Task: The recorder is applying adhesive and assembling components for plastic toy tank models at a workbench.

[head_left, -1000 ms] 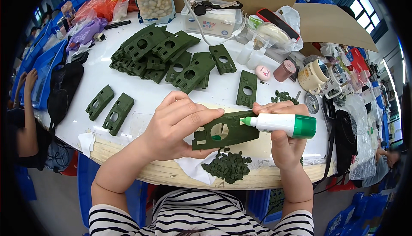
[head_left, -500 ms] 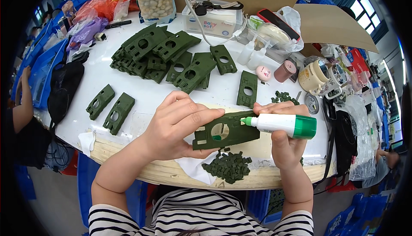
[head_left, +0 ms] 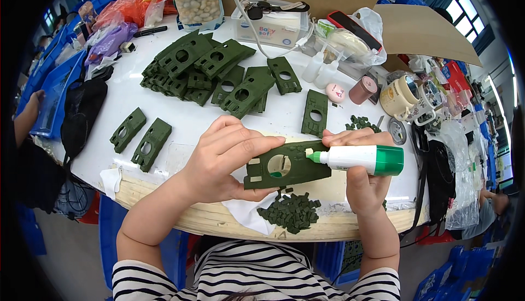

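Observation:
In front of me my left hand (head_left: 227, 156) grips a dark green plastic toy tank hull (head_left: 298, 175), thumb below and fingers above. The hull has a large round hole and small rectangular openings near its left end. My right hand (head_left: 363, 183) is closed round a white squeeze bottle (head_left: 353, 158) with a green base, held nearly level. Its green nozzle points left and meets the hull's upper face, right of the round hole, beside a small pale patch. Under the hull lies a heap of small green plastic pieces (head_left: 290, 213).
Behind, a pile of similar hulls (head_left: 191, 65) covers the table; two more hulls (head_left: 150, 145) lie left and one hull (head_left: 315, 114) right. Further small pieces (head_left: 363, 123), pale bottles (head_left: 322, 71) and a mug (head_left: 399, 97) stand right. Another person's arm (head_left: 27, 117) shows far left.
The hull has shifted slightly left and up in my left hand. A pale patch now shows at the nozzle tip. At far left the other person's arm has moved.

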`<state>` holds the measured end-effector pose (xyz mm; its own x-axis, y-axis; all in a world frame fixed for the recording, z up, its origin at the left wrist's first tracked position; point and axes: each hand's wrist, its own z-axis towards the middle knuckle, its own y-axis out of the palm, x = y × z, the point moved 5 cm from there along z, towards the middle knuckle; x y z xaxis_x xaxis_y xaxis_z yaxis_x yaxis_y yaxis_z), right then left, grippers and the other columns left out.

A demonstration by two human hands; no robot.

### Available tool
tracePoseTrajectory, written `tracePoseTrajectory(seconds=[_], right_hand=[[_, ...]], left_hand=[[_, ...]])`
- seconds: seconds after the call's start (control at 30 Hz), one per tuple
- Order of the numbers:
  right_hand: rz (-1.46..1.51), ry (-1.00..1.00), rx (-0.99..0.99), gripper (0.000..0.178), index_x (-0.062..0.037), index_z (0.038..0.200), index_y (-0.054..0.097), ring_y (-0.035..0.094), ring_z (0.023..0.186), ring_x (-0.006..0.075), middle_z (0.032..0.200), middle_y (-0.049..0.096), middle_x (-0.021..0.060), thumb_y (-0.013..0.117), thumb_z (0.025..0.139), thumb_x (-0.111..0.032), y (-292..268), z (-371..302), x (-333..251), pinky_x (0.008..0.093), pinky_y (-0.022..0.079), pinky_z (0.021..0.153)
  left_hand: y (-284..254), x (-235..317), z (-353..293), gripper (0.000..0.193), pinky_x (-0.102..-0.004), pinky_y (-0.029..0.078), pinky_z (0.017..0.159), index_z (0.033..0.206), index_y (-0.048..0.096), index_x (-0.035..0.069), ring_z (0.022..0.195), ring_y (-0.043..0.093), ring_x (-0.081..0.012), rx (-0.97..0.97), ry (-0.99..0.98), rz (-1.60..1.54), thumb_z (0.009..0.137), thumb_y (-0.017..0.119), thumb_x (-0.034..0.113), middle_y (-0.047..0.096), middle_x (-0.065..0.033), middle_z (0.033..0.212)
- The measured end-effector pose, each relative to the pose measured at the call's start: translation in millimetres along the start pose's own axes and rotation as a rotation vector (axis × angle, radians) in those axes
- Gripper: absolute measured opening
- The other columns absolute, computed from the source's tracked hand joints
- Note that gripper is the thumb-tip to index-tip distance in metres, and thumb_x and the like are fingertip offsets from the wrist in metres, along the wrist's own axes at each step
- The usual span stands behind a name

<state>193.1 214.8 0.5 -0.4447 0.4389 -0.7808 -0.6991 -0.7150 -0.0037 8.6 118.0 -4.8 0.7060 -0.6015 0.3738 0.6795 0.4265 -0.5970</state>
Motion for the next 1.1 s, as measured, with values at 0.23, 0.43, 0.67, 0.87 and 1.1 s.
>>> tracePoseTrajectory(seconds=[0.23,0.43,0.67,0.87,1.1], right_hand=[[-0.044,-0.017,-0.026,0.035,0.0027,0.105,0.047,0.06,0.099,0.0297,0.099,0.059,0.0198,0.067,0.086,-0.019,1,0,-1,0.0486,0.046,0.096],[-0.038,-0.018,-0.025,0.034,0.0031,0.104,0.048,0.06,0.098,0.0293,0.099,0.059,0.02,0.067,0.086,-0.018,1,0,-1,0.0489,0.046,0.096],[-0.017,-0.007,-0.006,0.034,0.0018,0.104,0.047,0.061,0.098,0.0299,0.098,0.059,0.019,0.066,0.087,-0.02,0,0,-1,0.0487,0.046,0.096],[0.111,0.112,0.128,0.036,-0.0012,0.103,0.045,0.061,0.096,0.0262,0.095,0.058,0.0153,0.062,0.09,-0.03,-5,-2,3,0.0438,0.048,0.091],[0.137,0.185,0.193,0.042,-0.0012,0.103,0.046,0.061,0.088,0.0198,0.093,0.059,0.0136,0.064,0.088,-0.037,-9,-8,7,0.0339,0.051,0.078]], left_hand=[[0,0,0,0.06,-0.0325,0.04,0.071,0.109,0.064,0.003,0.067,0.058,-0.0169,0.0,0.002,0.006,0.055,0.083,0.02,0.064,-0.003,0.081],[-1,1,-1,0.06,-0.0324,0.04,0.071,0.109,0.064,0.003,0.068,0.058,-0.0169,-0.008,-0.004,0.006,0.055,0.084,0.019,0.065,-0.0031,0.081],[0,0,0,0.06,-0.0323,0.04,0.071,0.109,0.064,0.002,0.068,0.058,-0.0173,-0.003,0.005,0.007,0.055,0.084,0.02,0.065,-0.0035,0.081],[3,-9,-4,0.066,-0.0346,0.045,0.085,0.115,0.054,0.002,0.095,0.062,-0.022,-0.041,-0.165,-0.264,0.059,0.086,0.013,0.064,-0.0103,0.103],[18,-25,-14,0.072,-0.044,0.047,0.099,0.125,0.041,0.001,0.12,0.052,-0.0259,0.02,-0.587,-1.221,0.068,0.083,0.012,0.052,-0.0144,0.123]])
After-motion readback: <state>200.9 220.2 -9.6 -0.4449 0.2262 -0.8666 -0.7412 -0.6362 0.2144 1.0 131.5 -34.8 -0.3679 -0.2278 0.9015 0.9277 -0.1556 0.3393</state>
